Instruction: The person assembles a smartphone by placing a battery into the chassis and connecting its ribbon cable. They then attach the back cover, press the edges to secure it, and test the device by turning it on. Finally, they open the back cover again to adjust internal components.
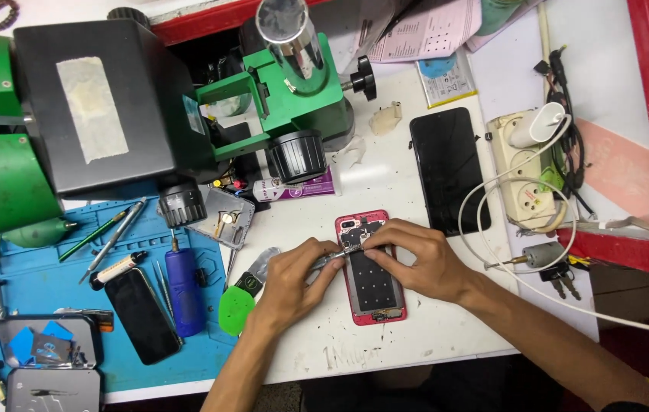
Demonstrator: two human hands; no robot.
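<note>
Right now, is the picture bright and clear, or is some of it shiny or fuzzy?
In the head view, the light is bright and even on the white table, with only soft shadows under the left hand and right hand; the black phone screen shows a faint sheen; the green microscope, close to the camera, looks slightly soft; the red opened phone is sharp.
</note>
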